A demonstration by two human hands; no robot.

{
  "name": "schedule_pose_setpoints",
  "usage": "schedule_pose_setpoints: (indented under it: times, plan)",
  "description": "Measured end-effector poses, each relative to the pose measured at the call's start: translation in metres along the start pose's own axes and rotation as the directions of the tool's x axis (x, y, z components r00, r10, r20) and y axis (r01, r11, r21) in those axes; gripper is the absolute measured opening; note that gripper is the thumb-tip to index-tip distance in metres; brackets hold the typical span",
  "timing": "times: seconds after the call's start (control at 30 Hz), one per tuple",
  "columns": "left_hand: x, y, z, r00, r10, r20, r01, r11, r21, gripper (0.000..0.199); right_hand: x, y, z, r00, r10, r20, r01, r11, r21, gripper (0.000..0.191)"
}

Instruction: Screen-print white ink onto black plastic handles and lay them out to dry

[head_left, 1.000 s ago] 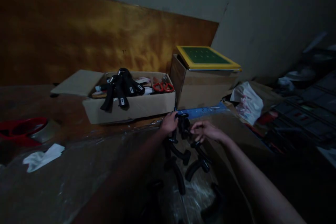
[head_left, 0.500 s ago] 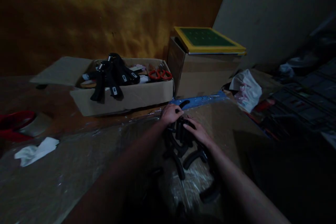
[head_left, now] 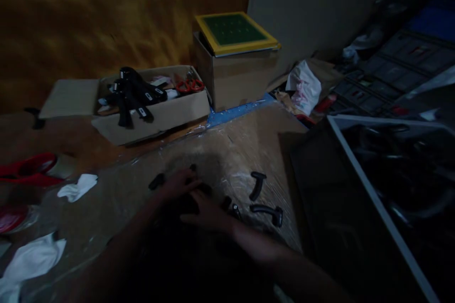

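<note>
My left hand (head_left: 180, 182) and my right hand (head_left: 209, 213) are close together, low in the middle, with fingers curled around a dark cluster of black curved handles (head_left: 204, 189). How many they hold is lost in shadow. The right thumb stands apart from its fingers, with dark parts in between. To the right, a black curved handle (head_left: 258, 185) with a wider end lies loose on the plastic-covered cardboard (head_left: 245, 142). Nearer me lies another black handle (head_left: 266, 210). A short black piece (head_left: 156, 181) rests left of my left hand.
An open cardboard box (head_left: 170, 118) holds spring-loaded black grips (head_left: 138, 94) and red-handled scissors (head_left: 190, 86). Behind it, a yellow-framed green board (head_left: 234, 31) tops a closed carton (head_left: 245, 75). A crate (head_left: 369, 194) of black parts stands right. White scraps (head_left: 78, 187) and red tape (head_left: 35, 170) lie left.
My view has swung right, bringing the crate into sight. Both hands have come nearer to me and a little left over the cardboard, and still work close together on black handles.
</note>
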State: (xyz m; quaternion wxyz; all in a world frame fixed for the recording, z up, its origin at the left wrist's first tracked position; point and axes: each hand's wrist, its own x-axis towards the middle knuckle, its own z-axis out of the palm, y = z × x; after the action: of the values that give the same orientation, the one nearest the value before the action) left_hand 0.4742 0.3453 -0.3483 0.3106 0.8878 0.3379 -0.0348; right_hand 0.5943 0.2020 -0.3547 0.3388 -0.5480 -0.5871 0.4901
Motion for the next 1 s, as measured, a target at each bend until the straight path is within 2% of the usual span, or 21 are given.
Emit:
schedule_pose_setpoints:
  times: [0.07, 0.13, 0.17, 0.23, 0.27, 0.3, 0.33, 0.37, 0.43, 0.5, 0.53, 0.6, 0.67, 0.73, 0.8, 0.9, 1.0]
  plan:
    - [-0.031, 0.000, -0.002, 0.997, -0.075, 0.005, 0.075, 0.996, 0.057, 0.037, -0.026, -0.004, -0.017, 0.995, -0.094, 0.026, 0.095, 0.994, -0.048, 0.048]
    - [-0.056, 0.011, 0.001, 0.990, -0.112, -0.081, 0.121, 0.984, 0.127, 0.033, -0.058, 0.006, -0.054, 0.989, -0.090, -0.115, 0.070, 0.984, -0.164, 0.032]
    - [-0.066, 0.022, 0.006, 0.986, -0.095, -0.136, 0.115, 0.982, 0.150, 0.031, -0.076, 0.016, -0.076, 0.959, -0.056, -0.279, -0.010, 0.973, -0.230, 0.033]
    - [-0.083, 0.057, 0.025, 0.979, 0.005, -0.204, 0.029, 0.986, 0.163, 0.030, -0.108, 0.041, -0.115, 0.828, 0.012, -0.561, -0.239, 0.912, -0.333, 0.039]
    - [-0.089, 0.079, 0.040, 0.978, 0.082, -0.193, -0.052, 0.986, 0.156, 0.033, -0.121, 0.053, -0.128, 0.757, 0.056, -0.651, -0.358, 0.870, -0.341, 0.044]
    - [-0.096, 0.103, 0.058, 0.974, 0.169, -0.151, -0.146, 0.978, 0.149, 0.035, -0.131, 0.065, -0.135, 0.749, 0.094, -0.656, -0.424, 0.829, -0.364, 0.049]
    - [-0.101, 0.127, 0.079, 0.958, 0.275, -0.079, -0.264, 0.956, 0.127, 0.041, -0.137, 0.074, -0.135, 0.761, 0.121, -0.638, -0.457, 0.798, -0.393, 0.053]
    - [-0.106, 0.149, 0.101, 0.922, 0.387, 0.007, -0.386, 0.918, 0.093, 0.050, -0.140, 0.080, -0.129, 0.799, 0.138, -0.586, -0.449, 0.784, -0.429, 0.057]
    - [-0.114, 0.181, 0.142, 0.834, 0.528, 0.161, -0.539, 0.841, 0.035, 0.055, -0.136, 0.082, -0.103, 0.890, 0.124, -0.440, -0.350, 0.802, -0.483, 0.055]
    - [-0.121, 0.193, 0.172, 0.823, 0.517, 0.234, -0.543, 0.838, 0.057, 0.046, -0.126, 0.074, -0.069, 0.941, 0.085, -0.327, -0.241, 0.847, -0.473, 0.048]
    - [-0.126, 0.192, 0.180, 0.843, 0.485, 0.232, -0.515, 0.853, 0.090, 0.040, -0.121, 0.068, -0.053, 0.952, 0.073, -0.296, -0.207, 0.866, -0.454, 0.046]
    - [-0.138, 0.183, 0.183, 0.898, 0.405, 0.172, -0.431, 0.888, 0.162, 0.035, -0.113, 0.053, -0.025, 0.963, 0.081, -0.259, -0.184, 0.896, -0.405, 0.051]
    - [-0.154, 0.169, 0.174, 0.936, 0.334, 0.112, -0.352, 0.909, 0.224, 0.036, -0.107, 0.037, -0.005, 0.970, 0.106, -0.218, -0.181, 0.914, -0.363, 0.062]
    - [-0.171, 0.156, 0.158, 0.962, 0.260, 0.083, -0.272, 0.920, 0.282, 0.037, -0.101, 0.020, 0.008, 0.980, 0.131, -0.150, -0.178, 0.911, -0.372, 0.069]
    - [-0.185, 0.148, 0.145, 0.976, 0.213, 0.043, -0.215, 0.919, 0.331, 0.035, -0.097, 0.002, 0.013, 0.987, 0.151, -0.058, -0.161, 0.879, -0.448, 0.071]
    - [-0.195, 0.149, 0.139, 0.970, 0.232, -0.075, -0.192, 0.916, 0.352, 0.042, -0.101, -0.030, 0.001, 0.992, 0.106, 0.070, -0.045, 0.809, -0.586, 0.067]
    - [-0.199, 0.171, 0.155, 0.948, 0.266, -0.172, -0.211, 0.936, 0.283, 0.045, -0.136, -0.066, -0.038, 0.991, -0.052, 0.124, 0.119, 0.765, -0.633, 0.041]
